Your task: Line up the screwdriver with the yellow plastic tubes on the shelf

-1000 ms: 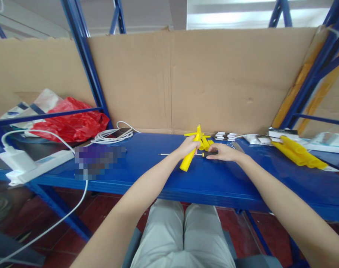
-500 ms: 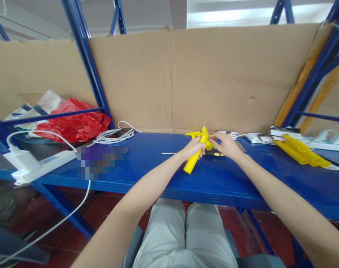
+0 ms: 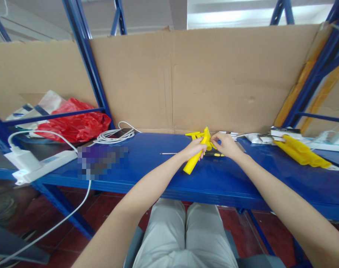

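My left hand [image 3: 194, 149] is wrapped around a yellow plastic tool with a tube-like handle [image 3: 192, 163]. The handle slants down toward the table's front edge, and a flared head rises above my fingers. Against that head, from the right, my right hand [image 3: 225, 144] is closed in a pinch; whatever lies between its fingertips is too small to make out. Beneath both hands a screwdriver [image 3: 168, 153] lies on the blue tabletop, its black and yellow handle partly hidden. More yellow plastic parts [image 3: 194, 134] rest just behind my left hand.
Several yellow tubes [image 3: 300, 150] lie at the right beside small packets [image 3: 256, 138]. On the left are a white power strip [image 3: 50, 163], a coiled white cable [image 3: 110, 137], a blurred-out object [image 3: 102, 158] and a red plastic bag [image 3: 74, 121]. A cardboard panel [image 3: 214, 78] closes the back.
The head of the yellow tool has tilted slightly to the right. My right hand's fingers have shifted a little against it; my left hand keeps its grip.
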`<state>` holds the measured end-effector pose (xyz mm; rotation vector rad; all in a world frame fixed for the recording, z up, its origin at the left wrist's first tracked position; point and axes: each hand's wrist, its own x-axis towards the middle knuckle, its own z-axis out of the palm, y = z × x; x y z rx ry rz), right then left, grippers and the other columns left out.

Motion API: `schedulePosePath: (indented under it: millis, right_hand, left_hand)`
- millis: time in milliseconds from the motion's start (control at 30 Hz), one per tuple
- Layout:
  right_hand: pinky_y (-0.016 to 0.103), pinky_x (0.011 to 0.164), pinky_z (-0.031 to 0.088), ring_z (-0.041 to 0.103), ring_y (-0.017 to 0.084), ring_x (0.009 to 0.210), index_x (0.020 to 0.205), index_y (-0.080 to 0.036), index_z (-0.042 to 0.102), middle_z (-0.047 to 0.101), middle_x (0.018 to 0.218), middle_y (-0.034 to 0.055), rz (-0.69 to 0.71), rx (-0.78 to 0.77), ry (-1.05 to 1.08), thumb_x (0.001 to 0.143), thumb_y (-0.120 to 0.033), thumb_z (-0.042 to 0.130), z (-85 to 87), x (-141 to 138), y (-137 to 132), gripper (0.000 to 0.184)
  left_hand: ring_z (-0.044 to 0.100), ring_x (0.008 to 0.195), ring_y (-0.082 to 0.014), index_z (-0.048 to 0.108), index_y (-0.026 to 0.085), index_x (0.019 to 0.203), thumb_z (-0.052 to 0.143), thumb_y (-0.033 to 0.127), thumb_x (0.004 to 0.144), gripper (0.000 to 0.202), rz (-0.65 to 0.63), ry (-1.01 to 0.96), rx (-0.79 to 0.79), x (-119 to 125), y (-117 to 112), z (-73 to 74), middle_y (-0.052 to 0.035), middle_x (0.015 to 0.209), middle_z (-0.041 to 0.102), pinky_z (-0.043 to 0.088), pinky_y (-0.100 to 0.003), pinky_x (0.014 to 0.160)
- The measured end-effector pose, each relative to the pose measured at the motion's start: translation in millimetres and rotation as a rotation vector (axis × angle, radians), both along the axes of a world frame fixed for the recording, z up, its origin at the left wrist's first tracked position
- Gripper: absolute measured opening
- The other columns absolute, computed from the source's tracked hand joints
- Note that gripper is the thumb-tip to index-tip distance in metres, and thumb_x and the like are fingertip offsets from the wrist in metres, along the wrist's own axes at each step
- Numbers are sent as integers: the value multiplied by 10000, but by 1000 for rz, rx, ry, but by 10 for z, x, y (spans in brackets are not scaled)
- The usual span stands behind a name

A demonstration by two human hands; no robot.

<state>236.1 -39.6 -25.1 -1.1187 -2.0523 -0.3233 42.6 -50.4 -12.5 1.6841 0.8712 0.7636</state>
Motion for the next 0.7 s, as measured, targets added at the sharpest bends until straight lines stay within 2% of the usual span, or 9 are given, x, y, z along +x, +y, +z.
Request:
schedulePosePath:
  millis: [167, 300, 467, 567, 700]
  right_hand:
    - [349, 727, 475, 648, 217, 725, 824, -213, 628, 714, 789, 80, -56, -15, -22, 865, -259, 504, 27, 24, -14, 138]
    - [356, 762, 490, 667, 235, 781, 838, -207, 663, 736, 848, 102, -242, -49, 9, 871, -268, 499, 57, 255, 22, 178]
    - [306, 707, 481, 686, 237, 803, 791, -201, 677, 742, 814, 97, -619, -347, -42, 829, -197, 540, -3, 756, 106, 142]
    - [303, 709, 479, 692, 242, 823, 751, -195, 678, 742, 807, 106, -711, -477, -102, 805, -166, 557, -71, 947, 138, 136]
    - [324, 709, 499, 702, 262, 834, 779, -193, 689, 744, 832, 113, -755, -553, -127, 801, -180, 562, -120, 979, 154, 130]
  left_hand:
    - [483, 395, -104, 574, 158, 1057, 509, 77, 678, 394, 42, -7, 0, -14, -17, 21, 79, 498, 484, 421, -203, 435]
    - [478, 392, -111, 586, 148, 1053, 526, 89, 671, 391, 98, -31, -33, -25, 7, 17, 69, 482, 492, 416, -208, 439]
    - [426, 351, -103, 600, 137, 998, 520, 91, 648, 362, 193, -137, -163, -5, 101, -18, 58, 486, 510, 388, -210, 407]
    - [396, 333, -90, 608, 133, 989, 505, 101, 649, 357, 201, -204, -276, -15, 154, -16, 44, 537, 548, 360, -208, 379]
    - [383, 342, -76, 603, 126, 1004, 498, 95, 638, 381, 173, -272, -405, -53, 182, 30, 18, 626, 599, 349, -207, 368]
